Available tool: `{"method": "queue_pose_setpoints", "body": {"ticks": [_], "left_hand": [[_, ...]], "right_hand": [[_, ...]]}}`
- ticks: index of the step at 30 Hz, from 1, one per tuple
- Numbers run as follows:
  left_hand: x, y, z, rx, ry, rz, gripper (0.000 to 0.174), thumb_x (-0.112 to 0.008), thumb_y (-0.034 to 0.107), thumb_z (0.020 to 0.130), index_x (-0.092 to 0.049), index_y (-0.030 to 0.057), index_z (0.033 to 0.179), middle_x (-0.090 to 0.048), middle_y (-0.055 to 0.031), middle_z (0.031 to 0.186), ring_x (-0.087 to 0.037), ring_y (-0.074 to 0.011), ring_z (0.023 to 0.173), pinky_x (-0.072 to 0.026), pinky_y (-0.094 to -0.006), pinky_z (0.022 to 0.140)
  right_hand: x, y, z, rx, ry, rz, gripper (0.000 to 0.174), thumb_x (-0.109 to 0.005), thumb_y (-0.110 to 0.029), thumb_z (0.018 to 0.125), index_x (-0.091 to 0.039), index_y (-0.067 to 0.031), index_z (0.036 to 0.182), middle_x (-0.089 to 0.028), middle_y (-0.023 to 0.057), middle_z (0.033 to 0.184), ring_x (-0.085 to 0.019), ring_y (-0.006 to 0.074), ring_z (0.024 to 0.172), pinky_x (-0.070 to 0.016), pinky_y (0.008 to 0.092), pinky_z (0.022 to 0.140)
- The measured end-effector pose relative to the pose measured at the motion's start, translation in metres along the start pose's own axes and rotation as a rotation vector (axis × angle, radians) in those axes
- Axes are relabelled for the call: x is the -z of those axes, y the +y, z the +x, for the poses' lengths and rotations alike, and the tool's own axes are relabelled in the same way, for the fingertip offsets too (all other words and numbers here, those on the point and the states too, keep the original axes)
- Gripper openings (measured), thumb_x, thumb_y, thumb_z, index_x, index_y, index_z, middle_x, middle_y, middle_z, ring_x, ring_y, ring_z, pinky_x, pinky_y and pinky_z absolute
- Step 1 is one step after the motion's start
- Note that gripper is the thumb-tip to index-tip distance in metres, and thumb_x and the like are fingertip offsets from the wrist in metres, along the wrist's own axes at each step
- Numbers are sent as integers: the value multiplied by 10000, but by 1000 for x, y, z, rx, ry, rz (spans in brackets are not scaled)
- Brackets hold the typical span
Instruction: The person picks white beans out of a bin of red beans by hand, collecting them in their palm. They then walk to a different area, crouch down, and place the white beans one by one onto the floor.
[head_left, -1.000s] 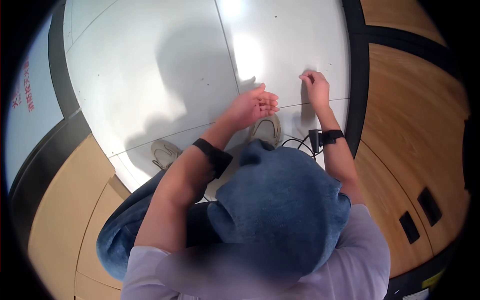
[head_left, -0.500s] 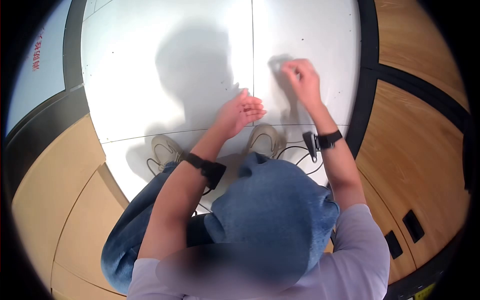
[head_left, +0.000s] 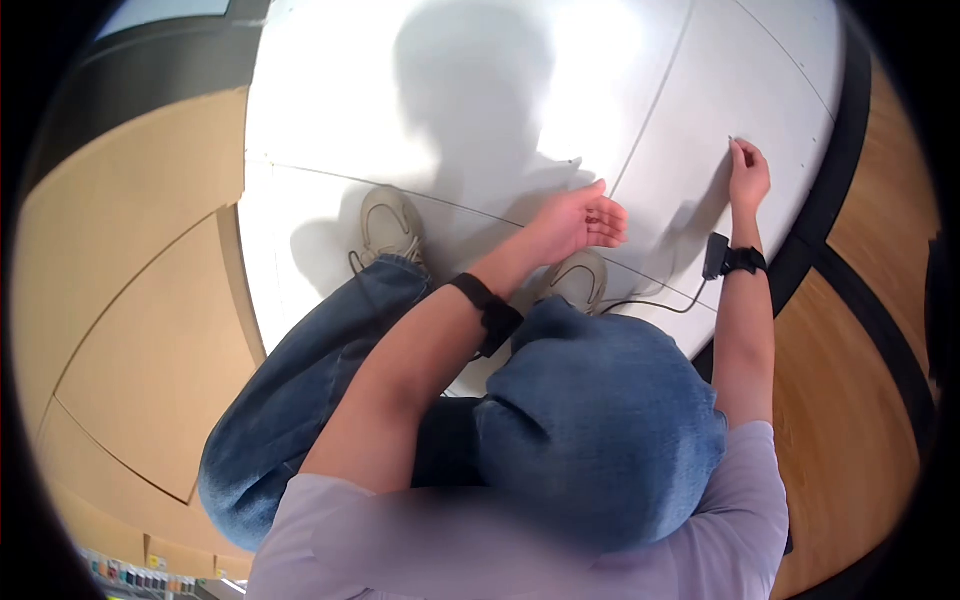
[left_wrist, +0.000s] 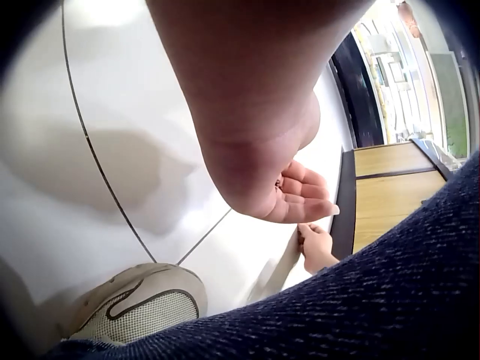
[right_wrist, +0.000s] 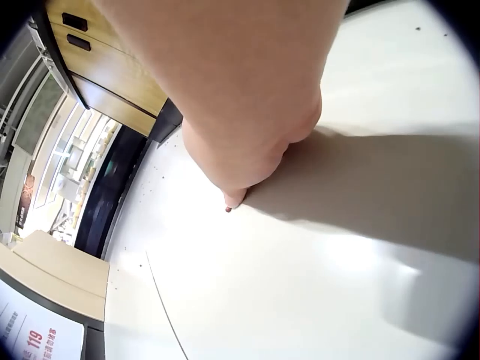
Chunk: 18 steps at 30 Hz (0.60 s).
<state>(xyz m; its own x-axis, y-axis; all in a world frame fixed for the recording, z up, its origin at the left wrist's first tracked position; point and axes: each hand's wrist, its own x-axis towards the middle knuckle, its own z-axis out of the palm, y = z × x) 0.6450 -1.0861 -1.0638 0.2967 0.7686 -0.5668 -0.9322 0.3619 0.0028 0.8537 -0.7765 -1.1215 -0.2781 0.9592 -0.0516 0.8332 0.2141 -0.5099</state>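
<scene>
My left hand (head_left: 585,220) is held palm up over the toe of a shoe, its fingers loosely cupped. Small dark bits (left_wrist: 278,182) lie in its palm. Farther out to the right, my right hand (head_left: 750,182) reaches down to the white floor (head_left: 640,60) with thumb and forefinger together. A tiny reddish-brown bit (right_wrist: 228,209) shows at those fingertips, right at the floor in the right wrist view; its kind is too small to make out.
Other dark specks (right_wrist: 140,265) are scattered on the floor. Beige shoes (head_left: 390,222) stand near my hands. A black cable (head_left: 660,306) runs from the right wrist camera. A wood-faced cabinet (head_left: 830,370) lines the right, a tan box-like surface (head_left: 140,250) the left.
The head view has turned. My right hand has moved outward, away from my left, and its fingertips have come down to the floor. My left hand stays cupped, palm up.
</scene>
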Motion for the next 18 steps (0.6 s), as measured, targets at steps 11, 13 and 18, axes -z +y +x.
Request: {"method": "queue_pose_setpoints", "body": {"ticks": [11,13,18], "left_hand": [[43,-10,2,-94,59,-81,507,-373,398,1014,-637,-31,952,-652,-136,900,-653,-262,862,-532,-357,787],[39,-5,2,-73,50,-89,507,-366,396,1016,-631,-34,963,-648,-134,898,-651,-262,858,-533,-357,789],[14,21,6,-14,49,70,504,-353,388,1021,-618,-38,976,-641,-134,909,-649,-258,853,-532,-358,795]], "right_hand": [[-31,28,-1,93,-109,84,237,-712,-206,848,-703,-27,1003,-677,71,948,-614,132,851,-483,266,810],[-30,23,1,79,-91,84,231,-713,-205,846,-704,-20,985,-683,71,935,-621,134,849,-485,267,811],[-23,15,9,-82,-141,-10,236,-707,-218,852,-692,-7,957,-696,54,892,-626,127,807,-495,269,763]]}}
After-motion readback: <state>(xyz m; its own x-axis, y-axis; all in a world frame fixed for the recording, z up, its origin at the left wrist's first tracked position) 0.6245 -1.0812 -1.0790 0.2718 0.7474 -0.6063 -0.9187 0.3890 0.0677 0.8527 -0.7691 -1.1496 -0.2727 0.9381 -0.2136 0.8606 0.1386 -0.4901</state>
